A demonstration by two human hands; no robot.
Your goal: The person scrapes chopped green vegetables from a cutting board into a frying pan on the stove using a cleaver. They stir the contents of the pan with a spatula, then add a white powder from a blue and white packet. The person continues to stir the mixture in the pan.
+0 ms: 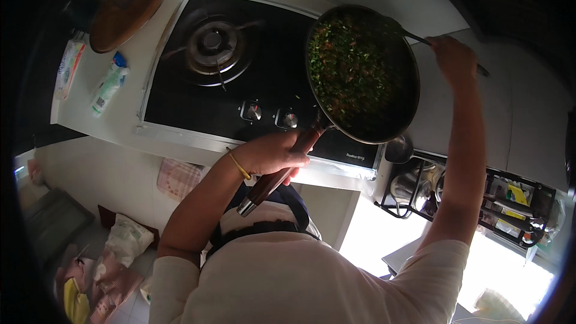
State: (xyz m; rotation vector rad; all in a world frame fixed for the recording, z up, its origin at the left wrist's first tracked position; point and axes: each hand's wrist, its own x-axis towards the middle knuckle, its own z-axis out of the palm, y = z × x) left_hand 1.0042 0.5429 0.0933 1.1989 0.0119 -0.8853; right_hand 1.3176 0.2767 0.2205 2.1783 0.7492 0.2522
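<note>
A dark frying pan (407, 103) tilts over the right side of the black gas hob (180, 103). Chopped green food with reddish bits (346, 63) fills much of it, bunched toward the left side. My left hand (281, 153) is wrapped around the pan's brown handle (272, 184). In my right hand (454, 58) is a dark-handled utensil (416, 38) that reaches over the pan's far right rim; its working end is hard to make out in the dark food. The burner beneath the pan is hidden.
The left burner (212, 41) stands uncovered beside two knobs (252, 111). A round brown lid or board (130, 11) and a plastic packet (109, 83) are at the left. To the right, a ladle (399, 149) lies near a black rack (423, 180) holding metal pots and packets.
</note>
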